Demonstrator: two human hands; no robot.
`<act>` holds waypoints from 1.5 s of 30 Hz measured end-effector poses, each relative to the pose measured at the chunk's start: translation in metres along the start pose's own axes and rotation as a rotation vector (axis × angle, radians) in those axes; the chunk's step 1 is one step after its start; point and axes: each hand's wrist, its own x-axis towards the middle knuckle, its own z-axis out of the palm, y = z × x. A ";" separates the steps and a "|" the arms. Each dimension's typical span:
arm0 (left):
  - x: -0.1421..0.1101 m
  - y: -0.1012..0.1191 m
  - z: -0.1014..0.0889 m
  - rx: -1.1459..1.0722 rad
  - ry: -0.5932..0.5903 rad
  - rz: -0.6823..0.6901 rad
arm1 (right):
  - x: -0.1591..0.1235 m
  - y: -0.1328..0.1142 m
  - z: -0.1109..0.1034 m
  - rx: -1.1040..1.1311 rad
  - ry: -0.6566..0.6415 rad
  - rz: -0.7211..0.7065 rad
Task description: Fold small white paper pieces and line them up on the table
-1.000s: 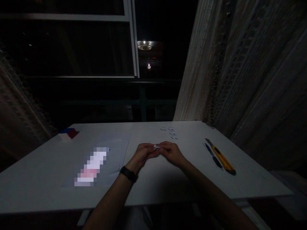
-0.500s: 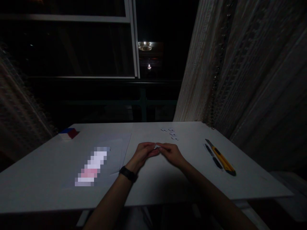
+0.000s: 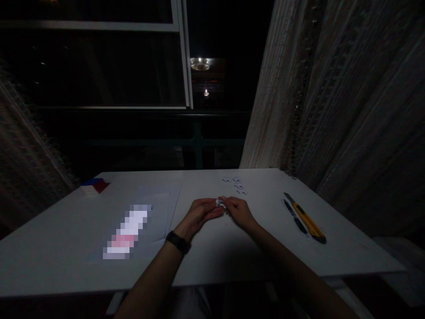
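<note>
White table (image 3: 212,261). Over its middle: paper piece (image 3: 219,202), pinched by left hand (image 3: 201,211) and right hand (image 3: 239,211); light, even pressure advisable.

Sheets (image 3: 161,207) left of scrap (image 3: 219,202); pen (image 3: 295,217), knife (image 3: 310,223) right.

The room is dimly lit. A white bench (image 3: 348,239) is flanked by a left curtain (image 3: 26,128) and a right curtain (image 3: 358,97). Beyond its far edge, a dark window (image 3: 106,66) is bordered by a pale frame (image 3: 99,26), and a glowing round lamp (image 3: 200,64) is seen above a smaller light (image 3: 206,92)
</note>
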 end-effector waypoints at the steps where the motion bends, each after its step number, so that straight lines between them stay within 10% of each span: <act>1: -0.001 0.001 0.000 -0.011 -0.017 -0.003 | 0.000 0.000 0.000 0.015 -0.001 0.010; 45: 0.006 -0.010 0.008 0.319 0.155 0.214 | 0.002 0.009 0.000 0.535 -0.154 0.406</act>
